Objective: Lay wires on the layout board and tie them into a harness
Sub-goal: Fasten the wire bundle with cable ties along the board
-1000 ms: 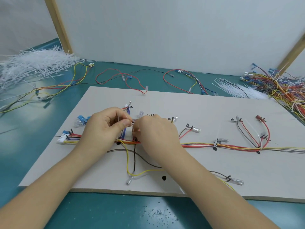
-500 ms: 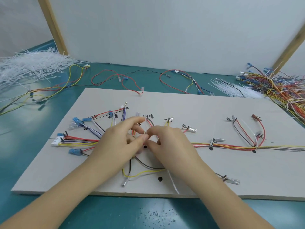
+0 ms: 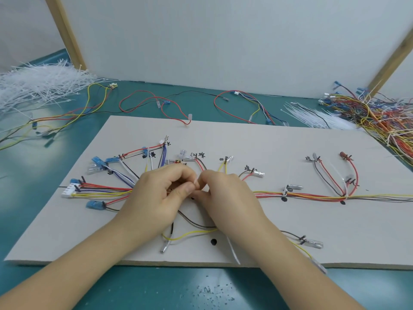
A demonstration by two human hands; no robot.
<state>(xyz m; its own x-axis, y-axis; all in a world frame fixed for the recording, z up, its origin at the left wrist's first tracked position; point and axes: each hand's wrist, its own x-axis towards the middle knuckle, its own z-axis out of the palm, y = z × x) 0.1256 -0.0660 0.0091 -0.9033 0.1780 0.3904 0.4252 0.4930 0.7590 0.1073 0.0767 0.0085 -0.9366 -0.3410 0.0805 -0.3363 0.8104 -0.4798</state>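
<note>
A beige layout board lies on the teal table. A wire harness of red, yellow, brown and blue wires runs across its middle, with branches ending in blue and clear terminals. My left hand and my right hand meet fingertip to fingertip over the trunk near the board's centre, fingers curled. They pinch a white cable tie whose tail trails down toward the board's near edge. The spot where the tie wraps the wires is hidden by my fingers.
A heap of white cable ties lies at the far left, a smaller bunch at the far right beside a tangle of loose wires. Loose wire sets lie behind the board. Wooden posts stand at both back corners.
Both hands slid slightly right and toward me along the trunk, uncovering the left branches and blue terminals. The white tie's tail now shows below my right hand.
</note>
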